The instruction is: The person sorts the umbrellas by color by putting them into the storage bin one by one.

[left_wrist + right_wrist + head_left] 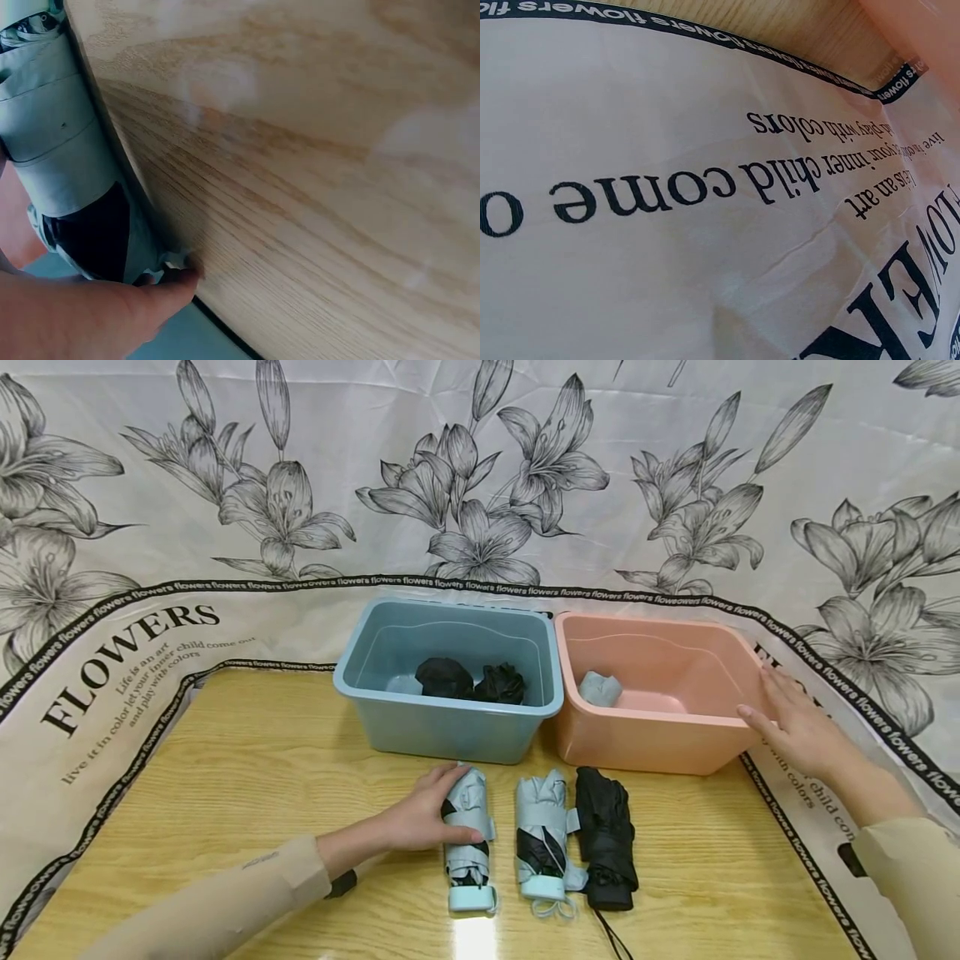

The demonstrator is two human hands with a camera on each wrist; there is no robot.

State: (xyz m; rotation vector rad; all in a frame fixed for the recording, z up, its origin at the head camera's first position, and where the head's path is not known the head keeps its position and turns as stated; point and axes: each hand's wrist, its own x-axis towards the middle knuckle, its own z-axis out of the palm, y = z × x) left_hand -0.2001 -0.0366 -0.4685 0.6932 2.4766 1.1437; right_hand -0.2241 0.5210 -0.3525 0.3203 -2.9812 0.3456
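My left hand (427, 810) holds a folded light-blue umbrella (468, 802) lying on the table, its thumb across the canopy and its fingers at the far end. In the left wrist view, a fingertip (176, 289) curls at the end of that umbrella (64, 135). Just right of it lie a second light-blue folded umbrella (542, 814) and a black folded umbrella (606, 835), side by side. At the pink bin's (652, 743) right end rests my right hand (802, 727), fingers extended along the side and thumb near the front corner. The right wrist view does not show that hand.
A blue bin (450, 727) stands left of the pink one, with two black bundles (472, 681) inside. One light-blue bundle (600, 689) sits in the pink bin. Flower-printed cloth (465, 485) hangs behind and along both sides. A small black object (342, 884) lies partly behind my left forearm.
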